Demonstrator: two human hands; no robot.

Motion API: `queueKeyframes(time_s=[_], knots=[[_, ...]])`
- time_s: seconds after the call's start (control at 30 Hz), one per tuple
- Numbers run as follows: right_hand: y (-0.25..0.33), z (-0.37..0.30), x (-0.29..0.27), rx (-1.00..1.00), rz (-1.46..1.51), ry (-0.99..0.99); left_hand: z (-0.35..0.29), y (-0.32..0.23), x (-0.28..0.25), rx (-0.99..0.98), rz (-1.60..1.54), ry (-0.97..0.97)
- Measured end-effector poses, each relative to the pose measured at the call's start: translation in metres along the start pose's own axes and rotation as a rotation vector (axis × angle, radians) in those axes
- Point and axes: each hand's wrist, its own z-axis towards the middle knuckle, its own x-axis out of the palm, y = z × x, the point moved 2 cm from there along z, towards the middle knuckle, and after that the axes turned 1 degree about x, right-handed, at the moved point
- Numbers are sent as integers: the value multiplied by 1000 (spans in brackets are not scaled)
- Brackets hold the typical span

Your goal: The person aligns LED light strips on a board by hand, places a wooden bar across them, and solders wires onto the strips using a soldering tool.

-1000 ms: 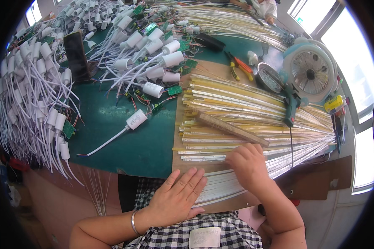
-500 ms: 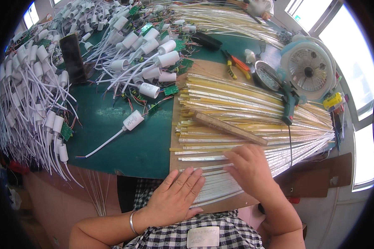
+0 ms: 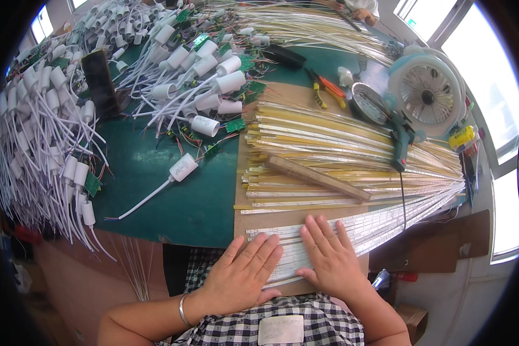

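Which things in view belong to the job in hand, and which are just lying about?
Apparently in the job:
- pale strips, under both hands
- left hand and right hand, palms down
- brown board beneath

Seemingly lying about:
- wooden bar, across other strips
- pliers
- fan
- white cylinder with cable

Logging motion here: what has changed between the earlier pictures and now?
The right hand moved down the picture, flattening from a curl onto the near white strips. The left hand stayed palm-down at their left ends; the wooden bar stayed put.

Bar (image 3: 319, 177) on strips (image 3: 343, 147), pliers (image 3: 332, 87) behind, fan (image 3: 427, 97) right
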Motion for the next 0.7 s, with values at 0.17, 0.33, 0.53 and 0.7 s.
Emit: queueKeyframes(time_s=[0.17,0.33,0.53,0.7], knots=[[1,-1,2,15,6,-5,4,1,-11,-13,-51,10],[2,-3,3,9,-7,-10,19,5,-8,-40,-94,0],[-6,2,-12,-30,43,-34,16,1,-2,-10,-140,19],[-46,40,-12,23,230,-372,17,1,-1,-29,-94,25]])
